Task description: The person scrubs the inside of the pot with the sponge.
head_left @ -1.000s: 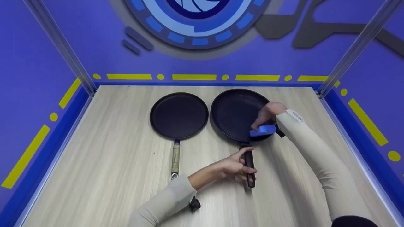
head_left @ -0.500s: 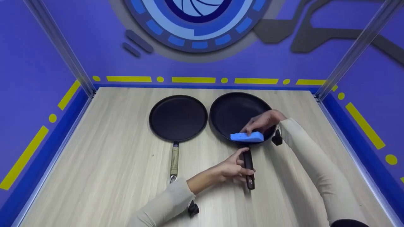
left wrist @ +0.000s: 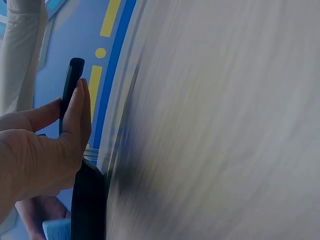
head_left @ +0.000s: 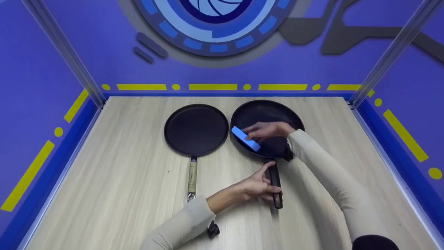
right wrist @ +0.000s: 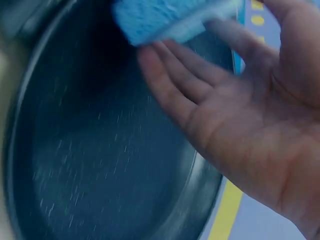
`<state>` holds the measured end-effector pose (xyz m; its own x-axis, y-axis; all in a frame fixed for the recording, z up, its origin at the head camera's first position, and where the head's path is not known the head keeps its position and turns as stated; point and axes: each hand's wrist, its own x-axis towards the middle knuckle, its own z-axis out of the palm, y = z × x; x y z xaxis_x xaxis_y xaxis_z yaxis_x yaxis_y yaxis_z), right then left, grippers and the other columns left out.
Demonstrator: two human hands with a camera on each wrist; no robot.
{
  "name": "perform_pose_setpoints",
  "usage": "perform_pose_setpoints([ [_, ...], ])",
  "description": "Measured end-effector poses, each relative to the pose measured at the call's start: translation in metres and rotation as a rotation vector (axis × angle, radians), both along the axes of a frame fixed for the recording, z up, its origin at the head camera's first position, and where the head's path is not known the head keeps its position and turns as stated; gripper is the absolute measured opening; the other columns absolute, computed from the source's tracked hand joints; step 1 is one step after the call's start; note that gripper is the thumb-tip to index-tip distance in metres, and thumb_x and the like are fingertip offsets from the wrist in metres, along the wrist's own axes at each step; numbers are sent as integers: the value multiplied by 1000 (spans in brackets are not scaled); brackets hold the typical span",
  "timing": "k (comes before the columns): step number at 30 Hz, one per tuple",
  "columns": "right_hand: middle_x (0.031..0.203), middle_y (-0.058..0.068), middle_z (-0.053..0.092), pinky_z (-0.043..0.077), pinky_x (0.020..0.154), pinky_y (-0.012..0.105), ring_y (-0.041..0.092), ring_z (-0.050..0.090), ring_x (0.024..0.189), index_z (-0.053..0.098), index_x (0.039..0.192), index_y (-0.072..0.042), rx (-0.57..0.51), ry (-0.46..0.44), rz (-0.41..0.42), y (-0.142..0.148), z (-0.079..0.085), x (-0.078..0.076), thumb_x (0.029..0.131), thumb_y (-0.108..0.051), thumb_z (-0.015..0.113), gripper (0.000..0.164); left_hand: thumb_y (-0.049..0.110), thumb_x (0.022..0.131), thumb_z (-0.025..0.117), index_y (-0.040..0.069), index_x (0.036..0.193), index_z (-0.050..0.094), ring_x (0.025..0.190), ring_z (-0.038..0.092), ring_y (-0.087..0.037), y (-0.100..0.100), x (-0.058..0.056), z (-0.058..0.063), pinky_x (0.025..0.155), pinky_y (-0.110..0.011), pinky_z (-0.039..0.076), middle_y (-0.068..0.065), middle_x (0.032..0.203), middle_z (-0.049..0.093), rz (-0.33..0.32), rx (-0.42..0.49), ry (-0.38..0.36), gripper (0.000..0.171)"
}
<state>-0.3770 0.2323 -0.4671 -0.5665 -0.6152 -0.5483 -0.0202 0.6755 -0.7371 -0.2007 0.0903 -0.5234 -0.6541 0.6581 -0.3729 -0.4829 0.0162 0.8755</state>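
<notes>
A deep black frying pan (head_left: 267, 111) lies on the right, its dark handle (head_left: 275, 180) pointing toward me. My left hand (head_left: 255, 187) grips that handle, thumb on one side and fingers around the other, as the left wrist view also shows. Inside the pan, at its left wall, my right hand (head_left: 265, 131) pinches a blue sponge (head_left: 245, 139) that stands tilted on edge. In the right wrist view the sponge (right wrist: 160, 17) sits between thumb and fingertips, over the pan's speckled inner surface (right wrist: 100, 165).
A flat black crepe pan (head_left: 196, 130) with a greenish handle (head_left: 192, 176) lies just left of the frying pan. Both rest on a pale wooden table (head_left: 114, 166), enclosed by purple-blue panels (head_left: 222, 74) at the back and sides.
My right hand has swept the sponge from the frying pan's lower right, along the near rim, to its left side. My left hand keeps its grip on the handle.
</notes>
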Motion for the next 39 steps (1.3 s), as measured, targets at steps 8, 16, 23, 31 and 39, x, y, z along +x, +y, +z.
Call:
perform_pose_setpoints([
  [8, 90, 0, 55, 53, 111, 47, 16, 57, 96, 28, 162, -13, 42, 203, -160, -19, -6, -25, 105, -32, 58, 67, -9, 92, 69, 33, 159, 23, 74, 74, -18, 4, 1, 1, 83, -39, 67, -10, 83, 69, 7, 18, -20, 91],
  [16, 146, 25, 54, 48, 112, 47, 32, 59, 120, 28, 161, -8, 191, 446, -219, -12, -8, -45, 104, -30, 59, 69, -10, 91, 69, 32, 159, 25, 87, 76, -24, 5, 3, 0, 82, -39, 67, -12, 87, 69, 12, 23, -7, 92],
  [23, 158, 36, 32, 34, 123, 62, 53, 31, 146, 29, 160, -5, 406, 670, -212, -10, -18, -52, 103, -29, 60, 69, -12, 91, 68, 34, 159, 25, 86, 76, -25, 5, 2, -1, 84, -41, 67, -12, 86, 69, 34, 28, -20, 93],
  [31, 156, 37, 30, 42, 116, 66, 53, 36, 143, 34, 160, -16, 595, 683, -118, -6, -18, -43, 100, -38, 66, 72, -12, 90, 69, 33, 159, 26, 78, 75, -20, 6, 3, -1, 81, -39, 67, -10, 82, 69, 37, 25, -17, 93],
  [39, 156, 30, 40, 40, 121, 58, 46, 40, 145, 48, 154, -19, 544, 733, 81, -14, -11, -26, 90, -33, 80, 72, -9, 90, 71, 32, 158, 26, 79, 76, -22, 4, 0, 0, 78, -37, 68, -13, 87, 71, 24, -6, 8, 91],
])
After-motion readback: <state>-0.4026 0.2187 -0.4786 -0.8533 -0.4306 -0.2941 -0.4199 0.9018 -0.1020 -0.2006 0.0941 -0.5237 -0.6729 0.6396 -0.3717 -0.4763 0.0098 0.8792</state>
